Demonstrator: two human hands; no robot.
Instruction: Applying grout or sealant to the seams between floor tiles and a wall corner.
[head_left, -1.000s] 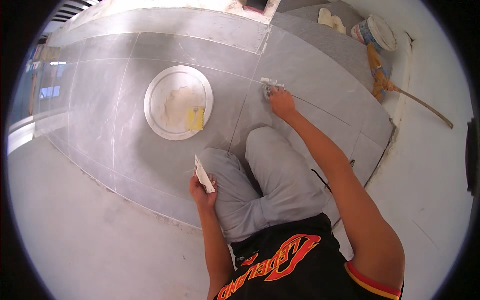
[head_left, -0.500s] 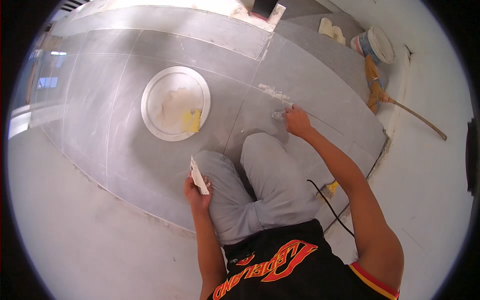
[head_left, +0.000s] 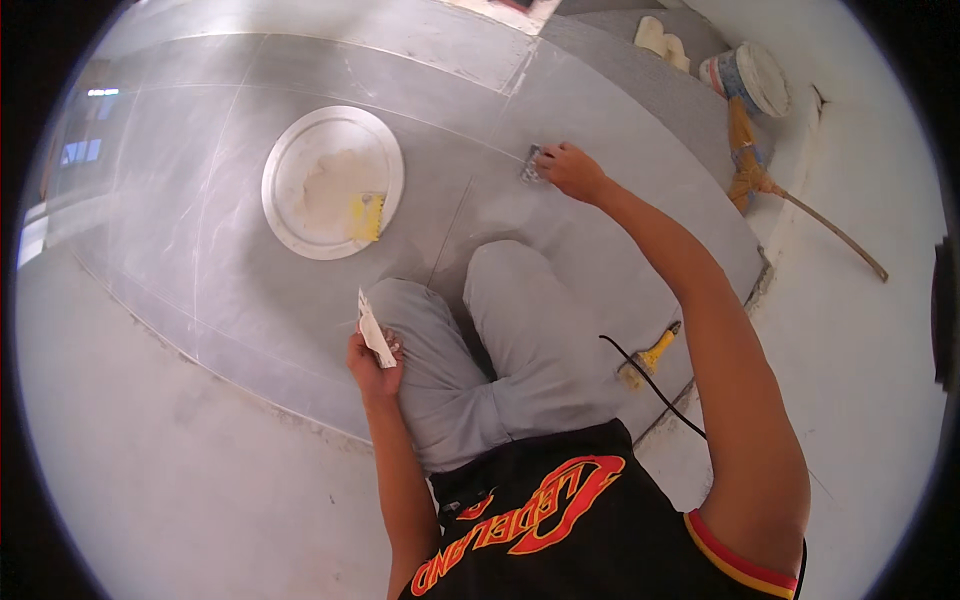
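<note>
My right hand (head_left: 574,172) reaches forward over the grey tiled floor (head_left: 600,125). Its fingers are closed on a small flat scraper (head_left: 531,165), dark with pale smears, which rests at the joint between tiles. Near my left knee, my left hand (head_left: 374,374) grips a flat scraper coated in white paste (head_left: 374,335), tilted upright above the floor. Ahead of that hand lies a round, shallow metal tray (head_left: 276,165) with whitish paste or powder (head_left: 335,195) spread over its middle. A yellow notched spreader (head_left: 367,216) sits inside the tray's near right side.
A yellow-handled brush (head_left: 652,356) lies by my right thigh, with a black cable (head_left: 655,385) crossing it. Along the right wall are a broom (head_left: 745,165), a stained bucket (head_left: 750,80) and pale slippers (head_left: 660,42). White walls (head_left: 200,430) border the floor.
My right hand has moved forward and left along the joint with the scraper. The white paste smear on that joint no longer shows. The whole view has shifted slightly.
</note>
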